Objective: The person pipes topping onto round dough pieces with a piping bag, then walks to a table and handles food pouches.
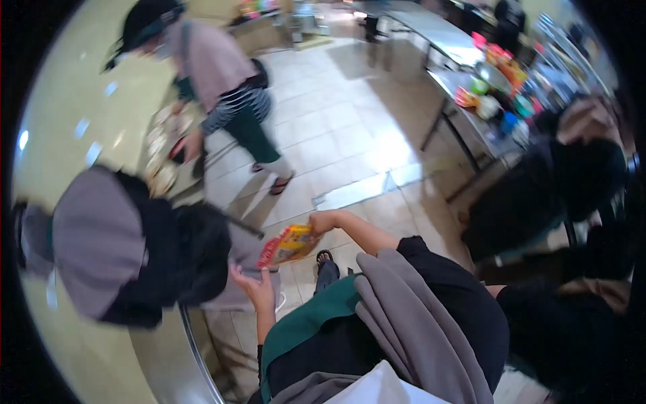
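Observation:
My right hand [324, 222] is closed on one end of a red and yellow plastic packet [289, 244], out in front of my body above the tiled floor. The printing on the packet is too blurred to read. My left hand [256, 288] is raised beside it with fingers apart, its fingertips right at the packet's red lower end. A person in a grey head covering and dark clothes [114, 249] stands close to my left hand.
Another person [222, 87] leans over a counter at the left holding several pale items [161, 148]. At right, a metal table [447, 84] carries colourful packets and bowls. More people in dark clothes [545, 195] are near my right side. A metal-edged counter [161, 357] runs along my lower left.

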Tool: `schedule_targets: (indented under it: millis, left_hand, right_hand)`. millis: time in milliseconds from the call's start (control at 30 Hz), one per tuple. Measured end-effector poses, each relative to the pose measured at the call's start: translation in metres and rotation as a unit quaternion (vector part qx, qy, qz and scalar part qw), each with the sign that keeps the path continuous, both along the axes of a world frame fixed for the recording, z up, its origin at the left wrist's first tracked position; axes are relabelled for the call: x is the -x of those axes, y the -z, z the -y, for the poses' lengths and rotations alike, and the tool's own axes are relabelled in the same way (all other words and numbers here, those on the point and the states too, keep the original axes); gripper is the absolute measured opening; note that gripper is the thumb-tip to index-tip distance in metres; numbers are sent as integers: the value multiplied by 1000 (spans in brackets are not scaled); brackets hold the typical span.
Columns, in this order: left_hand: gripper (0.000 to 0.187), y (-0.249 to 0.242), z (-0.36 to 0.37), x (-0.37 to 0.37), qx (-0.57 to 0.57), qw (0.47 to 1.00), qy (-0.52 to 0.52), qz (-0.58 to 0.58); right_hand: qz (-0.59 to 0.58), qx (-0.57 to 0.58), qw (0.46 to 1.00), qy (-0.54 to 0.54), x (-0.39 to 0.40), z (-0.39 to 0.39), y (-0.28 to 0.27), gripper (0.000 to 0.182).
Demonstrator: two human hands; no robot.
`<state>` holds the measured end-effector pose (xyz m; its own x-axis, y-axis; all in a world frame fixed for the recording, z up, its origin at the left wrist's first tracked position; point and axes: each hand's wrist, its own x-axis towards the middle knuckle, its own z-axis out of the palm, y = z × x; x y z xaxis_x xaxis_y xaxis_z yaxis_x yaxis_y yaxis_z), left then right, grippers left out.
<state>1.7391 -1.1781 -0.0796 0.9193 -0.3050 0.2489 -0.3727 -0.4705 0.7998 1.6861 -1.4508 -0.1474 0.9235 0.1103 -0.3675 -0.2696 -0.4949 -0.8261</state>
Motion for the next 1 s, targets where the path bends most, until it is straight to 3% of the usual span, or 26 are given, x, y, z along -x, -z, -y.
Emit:
schedule_targets:
  millis: [100,167,300,400,567,667,833,933,1000]
  left_hand:
    - [74,64,63,-66,-6,977,94,-192]
    - [69,11,128,-72,-34,915,153,-372]
    - [46,13,247,-113,-98,818,383,-418]
    - [37,5,339,-109,-36,759,434,-483]
    - [33,37,451,-124,-59,759,488,-427]
    - [31,54,521,-123,67,761,493,-416]
    - [32,18,626,-136,93,780,445,-429]
    - [37,-5,683,-145,192,740,434,-477]
    - [41,-3,701,-166,128,770,435,-449]
  right_hand:
    - [34,-145,974,169,14,55,-1,24]
    - [40,-215,946,239,15,85,-15,21]
    - [101,-287,888,344,32,132,-38,18]
    - [119,-272,858,420,53,179,-39,20]
    - [163,-245,801,522,66,255,-53,20]
    - [177,-215,795,538,57,321,-45,22]
    - [166,-239,798,528,28,441,-66,23]
    - [206,-275,790,507,-2,513,-69,24]
    - [198,-274,806,487,-22,544,-85,24]
